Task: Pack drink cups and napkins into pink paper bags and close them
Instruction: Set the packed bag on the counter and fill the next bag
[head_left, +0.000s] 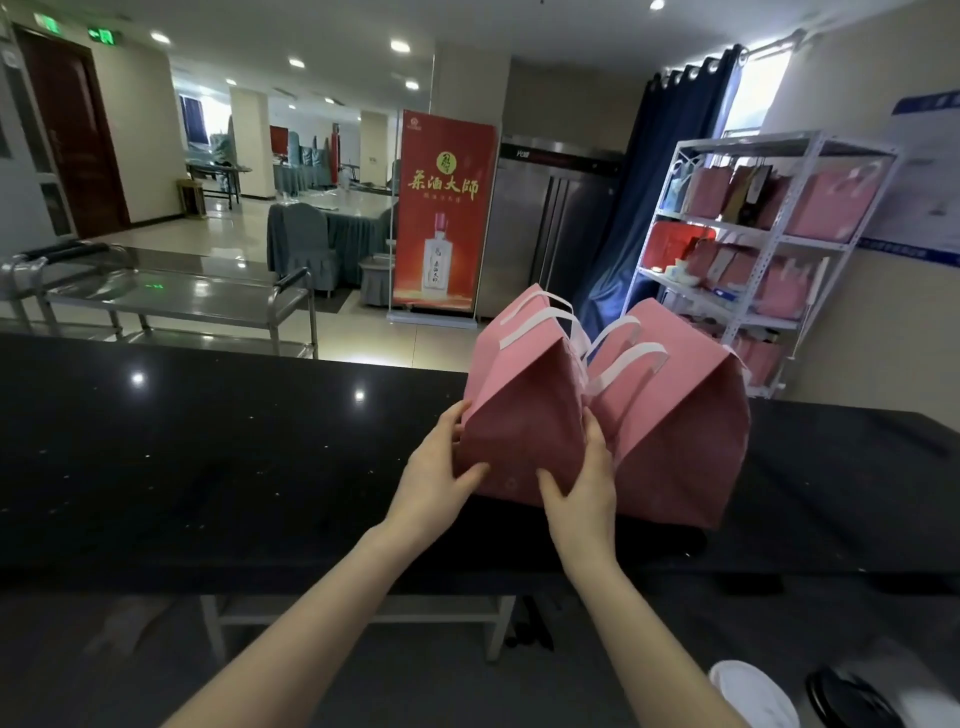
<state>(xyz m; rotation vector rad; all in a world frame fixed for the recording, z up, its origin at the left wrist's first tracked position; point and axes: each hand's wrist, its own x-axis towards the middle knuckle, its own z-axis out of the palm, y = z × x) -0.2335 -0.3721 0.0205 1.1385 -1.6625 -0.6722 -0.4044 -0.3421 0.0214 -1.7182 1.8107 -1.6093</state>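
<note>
At the far left, one steel trolley (171, 299) is seen beyond the black counter (208, 457), which runs across the whole view. One red banner (444, 213) showing a single bottle is seen standing on the floor behind the counter, near the middle. Two pink paper bags are set upright on the counter, side by side and right of centre, and each is fitted with two white handles, four in all. Both tops are drawn in to a peak; what is inside cannot be told. The left bag (524, 415) is held at its lower part by two hands. It is gripped at its left edge by the left hand (434, 478), with the thumb laid across the front face and the fingers wrapped round the side. Its right edge is clasped by the right hand (584, 483), thumb on the front and fingers tucked into the gap beside the right bag (680, 426), which is touched by neither palm. Further right, one white shelf rack (753, 140) is stocked with several more pink bags, and one dark blue curtain (670, 171) is hung beside it.
</note>
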